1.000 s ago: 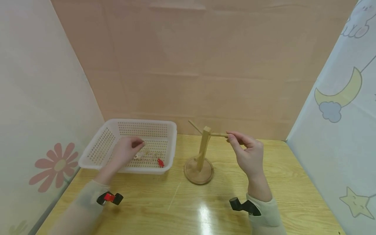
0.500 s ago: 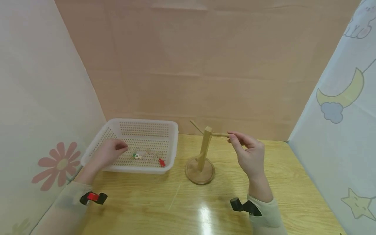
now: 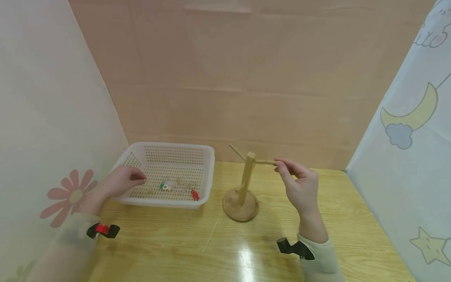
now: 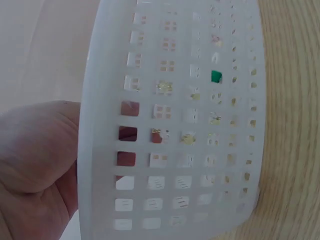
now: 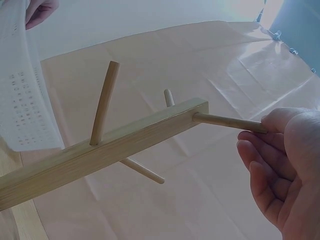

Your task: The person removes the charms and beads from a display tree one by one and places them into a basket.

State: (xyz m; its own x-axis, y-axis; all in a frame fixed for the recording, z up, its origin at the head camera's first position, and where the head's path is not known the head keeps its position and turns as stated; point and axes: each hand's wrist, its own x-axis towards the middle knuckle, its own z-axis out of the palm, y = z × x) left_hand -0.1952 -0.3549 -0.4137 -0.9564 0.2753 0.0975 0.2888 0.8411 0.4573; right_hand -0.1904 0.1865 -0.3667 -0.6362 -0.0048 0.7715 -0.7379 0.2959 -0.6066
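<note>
In the head view my left hand [image 3: 121,181] hangs over the near left of the white perforated plastic basket [image 3: 176,203], thumb and fingers pinched together. Through the holes in the left wrist view, a small gold-coloured loop shows at its fingertips, with a pale yellow piece [image 4: 188,139] hanging below; its exact kind is unclear. My right hand [image 3: 300,182] pinches the end of a peg [image 5: 230,122] on a wooden peg stand [image 3: 248,176], which stands upright on a round base. Inside the basket lie a red figure-shaped trinket [image 3: 195,195], a green-and-white trinket [image 3: 165,187] and faint clear pieces.
Basket and stand sit on a wood-grain table [image 3: 197,243]. A brown paper-like backdrop [image 3: 239,78] rises behind them. Patterned light panels border both sides. Several further pegs [image 5: 105,102] stick out from the stand's post in different directions.
My left hand has moved left across the basket, away from the trinkets, uncovering the green-and-white one. The right hand keeps its pinch on the peg, and the stand has not moved.
</note>
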